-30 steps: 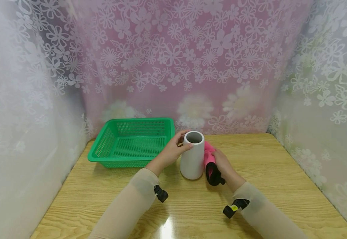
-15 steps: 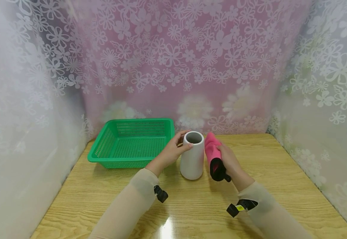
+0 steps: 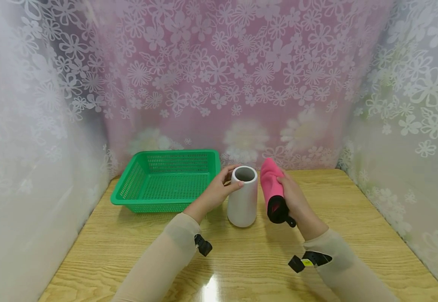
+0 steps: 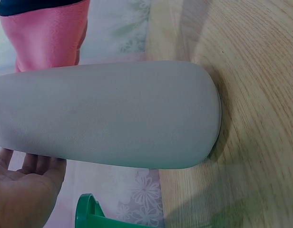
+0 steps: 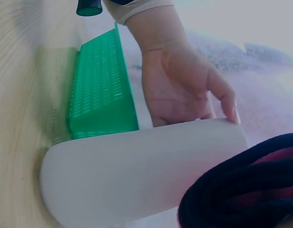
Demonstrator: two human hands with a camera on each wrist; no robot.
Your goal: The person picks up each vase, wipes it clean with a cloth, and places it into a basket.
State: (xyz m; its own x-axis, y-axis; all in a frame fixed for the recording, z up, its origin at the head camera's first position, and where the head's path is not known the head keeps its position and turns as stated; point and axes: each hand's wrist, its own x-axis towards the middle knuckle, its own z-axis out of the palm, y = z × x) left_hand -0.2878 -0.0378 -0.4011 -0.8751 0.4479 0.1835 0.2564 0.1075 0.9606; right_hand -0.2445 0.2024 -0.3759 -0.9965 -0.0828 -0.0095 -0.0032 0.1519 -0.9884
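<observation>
A tall white vase (image 3: 243,205) stands upright on the wooden table, its round mouth facing up. My left hand (image 3: 220,184) grips its upper part, thumb at the near side of the rim and fingers behind. In the right wrist view, the left palm (image 5: 177,90) lies along the vase (image 5: 137,171). My right hand (image 3: 296,199) holds a pink cloth with black trim (image 3: 271,180), bunched lengthwise, just right of the vase. Its black end faces me, with a small black tab hanging off. The right hand's fingers are mostly hidden behind the cloth.
A green plastic basket (image 3: 166,205) with perforated sides sits left of the vase, close to the left forearm. Flowered curtains (image 3: 222,84) hang behind the table (image 3: 136,260) and along both sides.
My right hand has drawn the pink cloth off the vase's side, moving it right and up, so a gap now shows between them. The left hand and vase have stayed put.
</observation>
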